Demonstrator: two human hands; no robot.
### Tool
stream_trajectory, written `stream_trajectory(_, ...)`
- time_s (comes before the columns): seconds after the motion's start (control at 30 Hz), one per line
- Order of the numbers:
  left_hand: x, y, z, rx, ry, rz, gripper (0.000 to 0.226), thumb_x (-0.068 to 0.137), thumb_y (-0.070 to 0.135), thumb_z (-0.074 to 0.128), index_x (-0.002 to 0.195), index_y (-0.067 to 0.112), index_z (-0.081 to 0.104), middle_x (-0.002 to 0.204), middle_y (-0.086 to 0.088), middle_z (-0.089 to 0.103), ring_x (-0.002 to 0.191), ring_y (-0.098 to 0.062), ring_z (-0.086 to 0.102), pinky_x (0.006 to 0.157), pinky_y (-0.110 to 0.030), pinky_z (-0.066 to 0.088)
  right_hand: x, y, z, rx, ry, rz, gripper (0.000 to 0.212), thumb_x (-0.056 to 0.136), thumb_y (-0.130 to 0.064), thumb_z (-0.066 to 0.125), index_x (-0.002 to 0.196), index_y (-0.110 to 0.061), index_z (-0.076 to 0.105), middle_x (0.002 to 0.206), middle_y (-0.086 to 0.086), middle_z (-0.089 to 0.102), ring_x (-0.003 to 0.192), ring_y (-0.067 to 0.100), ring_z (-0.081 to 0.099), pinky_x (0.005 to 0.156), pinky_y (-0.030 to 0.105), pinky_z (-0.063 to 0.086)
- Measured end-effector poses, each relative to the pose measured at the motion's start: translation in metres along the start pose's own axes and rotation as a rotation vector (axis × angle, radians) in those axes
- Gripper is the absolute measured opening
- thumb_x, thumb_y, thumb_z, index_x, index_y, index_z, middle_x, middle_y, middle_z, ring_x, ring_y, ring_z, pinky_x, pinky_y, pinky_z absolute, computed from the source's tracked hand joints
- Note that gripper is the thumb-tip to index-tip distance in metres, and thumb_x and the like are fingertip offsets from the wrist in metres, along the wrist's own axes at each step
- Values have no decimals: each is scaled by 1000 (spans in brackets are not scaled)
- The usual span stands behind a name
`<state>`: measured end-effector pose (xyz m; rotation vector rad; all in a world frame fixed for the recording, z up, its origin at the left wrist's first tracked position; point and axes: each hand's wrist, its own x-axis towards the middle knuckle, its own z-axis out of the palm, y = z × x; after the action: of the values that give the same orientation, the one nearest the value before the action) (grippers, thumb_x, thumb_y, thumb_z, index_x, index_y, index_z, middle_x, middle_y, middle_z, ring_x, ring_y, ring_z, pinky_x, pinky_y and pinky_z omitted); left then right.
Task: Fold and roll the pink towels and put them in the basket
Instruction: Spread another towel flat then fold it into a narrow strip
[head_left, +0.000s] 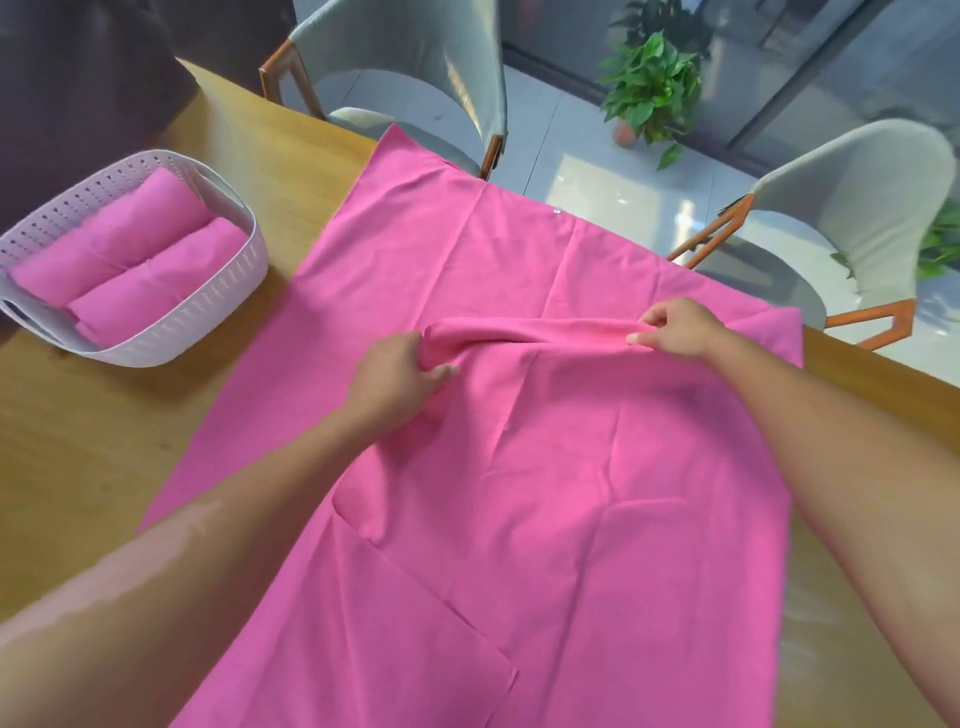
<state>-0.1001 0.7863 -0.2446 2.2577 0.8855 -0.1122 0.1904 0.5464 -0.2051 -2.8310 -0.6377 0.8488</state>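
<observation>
A large pink towel (498, 249) lies spread over the wooden table (93, 447), reaching from the far edge to the near edge. Across its middle a raised fold runs left to right. My left hand (397, 379) grips the left end of that fold, fingers curled round the cloth. My right hand (675, 327) pinches the right end between thumb and fingers. At the far left stands a white perforated basket (208, 312) holding two rolled pink towels (150, 275) side by side.
Two grey chairs with orange wooden frames, one (415, 67) at the back and one (852, 208) at the right, stand at the table's far side. A potted green plant (649, 88) sits on the tiled floor beyond. A dark shape fills the upper left corner.
</observation>
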Motion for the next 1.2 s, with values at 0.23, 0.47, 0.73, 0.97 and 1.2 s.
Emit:
stream_trajectory(0.23,-9,8,-22,-156,52,31,27,95,26,65,90,17,41,74,-2,52,74,-29,51,62,-39,29,-24,-31,-45,477,185,-160,35,75,-1,83,104,-13,68,87,4,59,74,10,53,69,22,46)
stream_trajectory(0.47,-47,5,-58,-42,138,112,34,98,33,60,91,18,30,74,-3,48,77,-40,57,58,-41,29,-47,-74,-90,523,79,-269,47,79,20,49,106,-10,73,101,10,70,80,13,60,64,20,45)
stream_trajectory(0.73,-62,-4,-132,-94,248,60,30,95,33,67,105,13,48,86,-11,59,83,-32,56,66,-41,37,-46,-144,-136,558,186,-410,63,73,14,44,116,-24,72,117,-2,71,103,8,64,77,18,48)
stream_trajectory(0.97,-34,-31,-185,-119,322,-6,29,92,39,71,100,17,54,86,0,62,81,-28,59,70,-42,49,-24,-223,-142,674,366,-527,44,82,11,55,109,-16,75,90,-9,71,56,-8,56,56,9,44)
stream_trajectory(1.2,-6,-86,-135,26,228,-98,28,102,39,53,100,11,57,101,-21,69,97,-43,64,73,-45,46,34,-270,-74,604,395,-515,16,85,2,68,97,-4,76,94,11,74,85,14,66,90,29,53)
